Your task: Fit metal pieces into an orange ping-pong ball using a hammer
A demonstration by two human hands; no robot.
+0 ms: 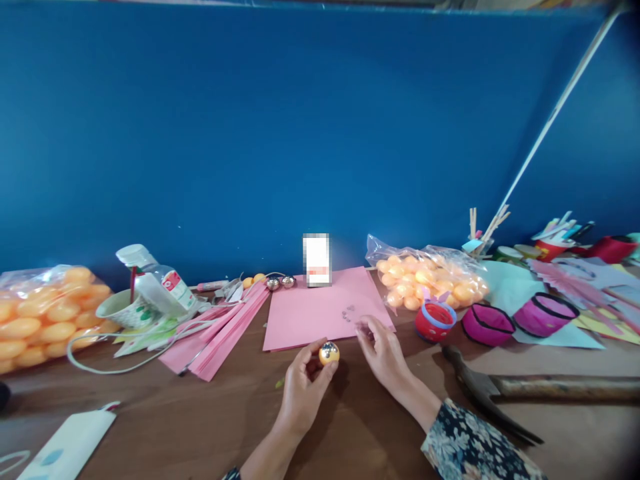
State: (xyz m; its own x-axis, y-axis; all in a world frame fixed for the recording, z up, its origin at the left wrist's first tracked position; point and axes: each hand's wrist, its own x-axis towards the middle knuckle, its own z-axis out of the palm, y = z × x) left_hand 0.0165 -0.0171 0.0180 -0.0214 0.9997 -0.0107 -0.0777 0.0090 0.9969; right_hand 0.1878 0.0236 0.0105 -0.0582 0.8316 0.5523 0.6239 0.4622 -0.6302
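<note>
A small yellow ball with shiny, dark-speckled patches on its upper part (329, 354) sits between the thumb and fingers of my left hand (306, 383), just above the table. To its right, my right hand (384, 352) hovers by the lower right edge of a pink paper sheet (310, 313). Its thumb and forefinger are bent close together; anything pinched there is too small to make out. Several tiny dark pieces (348, 313) lie on the sheet just left of those fingertips.
Bags of orange balls stand at left (55, 313) and right (425, 277). A hammer (500, 387) lies at right, below a red cup (436, 321) and magenta containers (487, 325). Left are pink strips (225, 333), a patterned bowl (123, 310) and silver balls (280, 283). A blue panel (300, 133) closes the back.
</note>
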